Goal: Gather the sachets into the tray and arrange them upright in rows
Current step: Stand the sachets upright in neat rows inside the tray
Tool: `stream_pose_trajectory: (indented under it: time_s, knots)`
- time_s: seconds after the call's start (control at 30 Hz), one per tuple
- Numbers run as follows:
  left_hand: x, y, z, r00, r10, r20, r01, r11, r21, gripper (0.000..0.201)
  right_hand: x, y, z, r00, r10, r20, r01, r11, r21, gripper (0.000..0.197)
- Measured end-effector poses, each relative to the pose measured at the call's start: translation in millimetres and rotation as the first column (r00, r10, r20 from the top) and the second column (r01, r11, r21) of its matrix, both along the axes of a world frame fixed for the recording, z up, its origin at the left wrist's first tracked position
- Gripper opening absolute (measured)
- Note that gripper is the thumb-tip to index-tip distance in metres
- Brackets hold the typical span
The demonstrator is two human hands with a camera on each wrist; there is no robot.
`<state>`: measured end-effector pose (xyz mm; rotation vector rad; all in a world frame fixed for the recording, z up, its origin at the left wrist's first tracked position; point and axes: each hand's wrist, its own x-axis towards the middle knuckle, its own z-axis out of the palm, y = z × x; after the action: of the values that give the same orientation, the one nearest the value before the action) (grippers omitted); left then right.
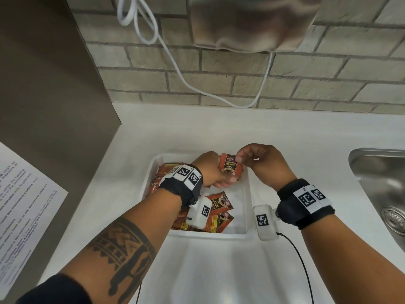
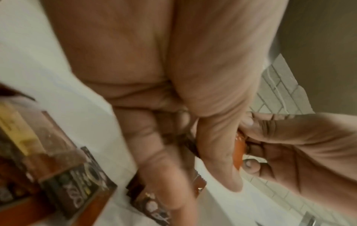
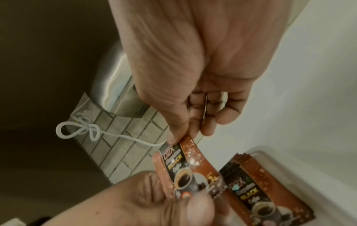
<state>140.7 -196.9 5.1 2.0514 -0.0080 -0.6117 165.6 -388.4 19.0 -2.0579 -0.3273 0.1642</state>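
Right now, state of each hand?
Left hand: closed, gripping the lower part of a black coffee sachet above the tray.
Right hand: pinching the same sachet's top edge.

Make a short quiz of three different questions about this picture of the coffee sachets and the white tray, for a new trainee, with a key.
1. True or false: the orange and black coffee sachet that is lifted above the white plastic tray is touched by both hands.
2. Which hand pinches its top corner? A. left hand B. right hand
3. Fill in: the other loose sachets in the tray lie ____, not upright in rows.

Key: 1 true; 2 B; 3 flat
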Motion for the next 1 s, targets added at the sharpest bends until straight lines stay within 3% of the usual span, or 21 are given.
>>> stream_pose_trajectory:
  time_s: [0.07, 0.13, 0.2, 0.37, 0.5, 0.73, 1.0]
  knots:
    - [0, 3, 1, 1.0, -0.008, -0.01, 0.01, 0.963, 0.271, 0.041, 1, -4, -3, 1.0, -0.021, 0.012, 0.022, 0.998, -0.065, 0.005]
    - [2, 4, 2, 0.999, 0.009, 0.043, -0.03, 0.86, 0.51, 0.05, 1, -8, -4, 1.0, -0.026, 0.012, 0.028, 0.989, -0.145, 0.004]
    - [2, 3, 3, 0.997, 0.021, 0.079, -0.064, 0.807, 0.587, 0.049, 0, -9, -7, 0.999, -0.045, 0.012, 0.047, 0.977, -0.209, 0.004]
    - [-2, -16, 4, 0.977, -0.194, -0.092, 0.213, 0.812, 0.543, 0.037, 1, -3, -23, 0.993, -0.12, -0.024, 0.112, 0.972, -0.209, 0.007]
    - [-7, -31, 5, 0.941, -0.305, -0.151, 0.339, 0.817, 0.467, 0.043, 2, 2, -26, 0.997, -0.076, -0.03, 0.069, 0.978, -0.198, 0.01]
    - [0, -37, 2, 0.93, -0.343, -0.134, 0.36, 0.773, 0.522, 0.049, 13, 0, -42, 0.993, -0.11, -0.031, 0.099, 0.962, -0.255, 0.013]
    - [7, -38, -5, 0.936, -0.313, -0.163, 0.352, 0.781, 0.516, 0.048, 16, -1, -42, 0.993, -0.111, -0.032, 0.1, 0.966, -0.239, 0.018]
